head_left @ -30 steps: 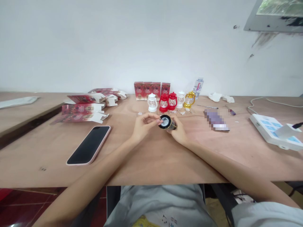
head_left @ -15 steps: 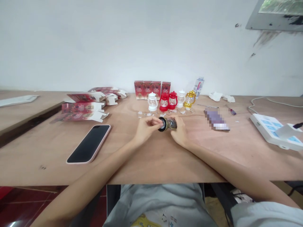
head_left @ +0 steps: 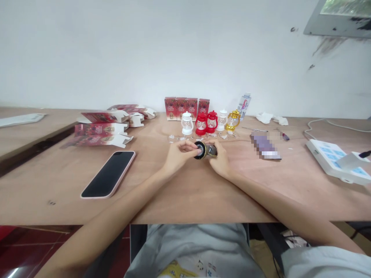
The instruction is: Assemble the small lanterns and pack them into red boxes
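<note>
A small black-and-gold toy lantern (head_left: 206, 150) lies on its side just above the wooden table (head_left: 185, 193), its round black base turned to the left. My right hand (head_left: 220, 161) is wrapped round its body. My left hand (head_left: 177, 153) pinches at the base with thumb and fingertips. Behind them stands a row of small lanterns: a white one (head_left: 187, 124), two red ones (head_left: 206, 123), another white one (head_left: 222, 120) and a gold one (head_left: 232, 121). Tiny clear parts (head_left: 176, 138) lie scattered in front of that row.
Red boxes (head_left: 187, 107) stand upright at the wall, and flattened red cartons (head_left: 100, 133) lie at the left. A pink-cased phone (head_left: 109, 174) lies face up. A small bottle (head_left: 244, 105), a blurred package (head_left: 264, 145), a screwdriver (head_left: 284, 136) and a white power strip (head_left: 337, 160) are to the right.
The lantern has been turned so its base faces left instead of toward me, and both hands have lowered slightly. My left fingers stay at the base.
</note>
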Demonstrator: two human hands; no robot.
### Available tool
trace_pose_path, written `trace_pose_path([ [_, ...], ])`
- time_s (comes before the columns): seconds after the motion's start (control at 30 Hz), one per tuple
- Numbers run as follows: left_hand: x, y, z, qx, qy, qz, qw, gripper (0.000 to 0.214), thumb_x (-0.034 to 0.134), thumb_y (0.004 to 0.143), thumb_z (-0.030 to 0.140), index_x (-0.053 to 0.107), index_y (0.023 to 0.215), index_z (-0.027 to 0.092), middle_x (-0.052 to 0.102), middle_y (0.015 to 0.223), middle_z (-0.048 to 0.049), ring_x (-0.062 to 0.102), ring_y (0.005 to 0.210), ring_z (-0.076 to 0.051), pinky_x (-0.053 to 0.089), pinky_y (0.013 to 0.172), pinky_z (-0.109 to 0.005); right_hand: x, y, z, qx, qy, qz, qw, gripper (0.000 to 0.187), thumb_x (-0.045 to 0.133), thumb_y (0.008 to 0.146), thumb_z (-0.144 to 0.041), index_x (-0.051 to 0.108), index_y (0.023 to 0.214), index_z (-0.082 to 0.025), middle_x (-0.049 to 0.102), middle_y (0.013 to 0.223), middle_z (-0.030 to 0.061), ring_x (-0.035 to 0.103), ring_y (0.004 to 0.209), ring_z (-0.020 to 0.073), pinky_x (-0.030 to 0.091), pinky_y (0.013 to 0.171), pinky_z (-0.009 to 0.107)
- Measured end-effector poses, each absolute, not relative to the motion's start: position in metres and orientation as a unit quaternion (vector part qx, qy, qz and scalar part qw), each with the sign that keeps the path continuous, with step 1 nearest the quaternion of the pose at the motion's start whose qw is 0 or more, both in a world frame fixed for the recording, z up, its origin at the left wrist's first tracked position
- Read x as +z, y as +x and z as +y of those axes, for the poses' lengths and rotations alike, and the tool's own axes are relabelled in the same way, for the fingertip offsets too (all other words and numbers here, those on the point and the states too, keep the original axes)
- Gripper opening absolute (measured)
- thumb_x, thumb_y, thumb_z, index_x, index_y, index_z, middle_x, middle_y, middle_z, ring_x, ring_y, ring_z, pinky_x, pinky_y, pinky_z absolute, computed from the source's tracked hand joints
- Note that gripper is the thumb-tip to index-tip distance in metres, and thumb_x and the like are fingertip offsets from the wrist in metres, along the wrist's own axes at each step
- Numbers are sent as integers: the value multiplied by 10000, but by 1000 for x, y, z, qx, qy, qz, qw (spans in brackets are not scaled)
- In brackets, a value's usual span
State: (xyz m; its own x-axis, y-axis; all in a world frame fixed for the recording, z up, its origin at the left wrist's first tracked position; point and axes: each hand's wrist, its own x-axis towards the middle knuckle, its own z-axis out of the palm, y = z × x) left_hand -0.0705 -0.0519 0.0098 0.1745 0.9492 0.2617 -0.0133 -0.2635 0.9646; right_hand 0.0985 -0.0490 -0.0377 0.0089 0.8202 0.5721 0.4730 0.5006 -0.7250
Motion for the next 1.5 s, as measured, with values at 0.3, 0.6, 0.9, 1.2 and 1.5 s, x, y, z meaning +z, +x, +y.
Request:
trace_pose_path([
  [0.3, 12, -71, -54, 531, 618, 363, 452, 287, 808, 577, 378, 648, 674, 160, 679, 685, -20, 624, 638, -141, 513, 654, -273, -38, 99, -45, 250, -432, -685, 531, 365, 645, 657, -163, 511, 991, -223, 641, 989, 32, 604, 925, 212, 464, 856, 375],
  [0.6, 12, -79, -46, 534, 679, 293, 411, 572, 809, 596, 343, 586, 1108, 217, 628, 1168, -81, 585, 1057, -215, 485, 834, -306, -42, 99, -40, 394, -353, -659, 535, 518, 776, 569, -278, 503, 1008, -237, 630, 1037, 24, 601, 1023, 231, 476, 908, 395],
  [0.9, 0, -74, -52, 471, 788, 313, 243, 504, 782, 643, 274, 579, 1099, 209, 643, 1121, -85, 589, 1041, -240, 457, 865, -352, -44, 95, -47, 263, -337, -728, 536, 591, 714, 705, -332, 424, 1212, -239, 529, 1259, 106, 504, 1207, 249, 412, 1033, 431],
  [1.2, -1, -86, -31, 384, 859, 249, 228, 745, 816, 598, 382, 506, 1259, 234, 548, 1289, -107, 512, 1165, -263, 404, 973, -381, -38, 91, -55, 122, -423, -706, 554, 427, 694, 719, -282, 509, 1101, -234, 538, 1097, 73, 527, 1096, 251, 421, 986, 434],
  [1.5, -13, -136, 61, 350, 767, 532, 79, 188, 642, 753, 352, 733, 754, 187, 685, 855, -113, 589, 903, -288, 394, 887, -418, -39, 93, -50, 152, -446, -676, 567, 491, 740, 672, -276, 474, 1080, -213, 596, 1091, 79, 577, 1038, 240, 449, 918, 403],
])
